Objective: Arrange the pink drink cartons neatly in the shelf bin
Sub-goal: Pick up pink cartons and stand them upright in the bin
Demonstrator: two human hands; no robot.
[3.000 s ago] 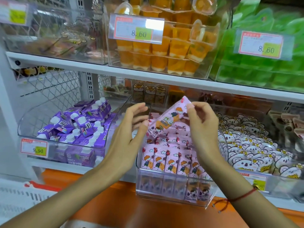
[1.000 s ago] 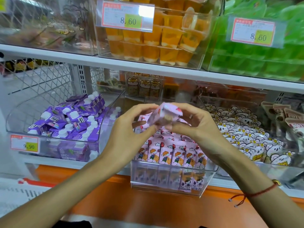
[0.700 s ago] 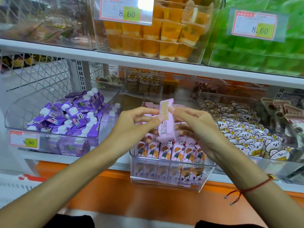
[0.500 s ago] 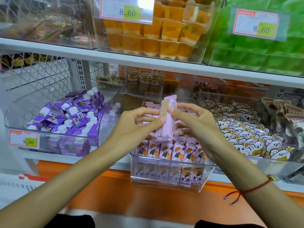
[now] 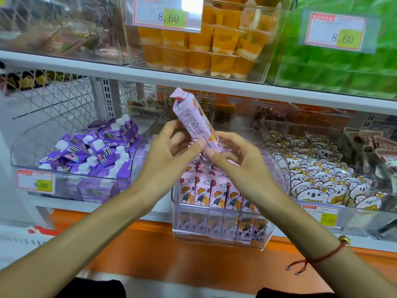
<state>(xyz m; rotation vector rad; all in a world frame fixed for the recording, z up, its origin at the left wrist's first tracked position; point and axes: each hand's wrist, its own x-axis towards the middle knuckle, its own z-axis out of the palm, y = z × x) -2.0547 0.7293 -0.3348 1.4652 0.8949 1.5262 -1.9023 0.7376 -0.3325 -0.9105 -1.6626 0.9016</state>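
Carton: you hold one pink carton (image 5: pixel 194 123) in the middle of the frame, above the bin. It is tilted, with its top end toward the upper left and its printed side facing you.
Left hand: your left hand (image 5: pixel 166 151) has its fingers curled behind the carton and its thumb pressed on the lower part of it.
Right hand: your right hand (image 5: pixel 238 162) pinches the lower end of the carton between thumb and fingers. A red string is on that wrist.
Bin: the clear bin (image 5: pixel 217 237) is at lower center, under your hands. Pink cartons (image 5: pixel 211 193) stand upright in a row at its front; the ones behind are partly hidden by your hands.
Neighbours: purple cartons (image 5: pixel 96 151) lie in the bin at left, and koala packs (image 5: pixel 322 181) fill the bin at right.
Upper shelf: orange jelly cups (image 5: pixel 206 46) are at top center.
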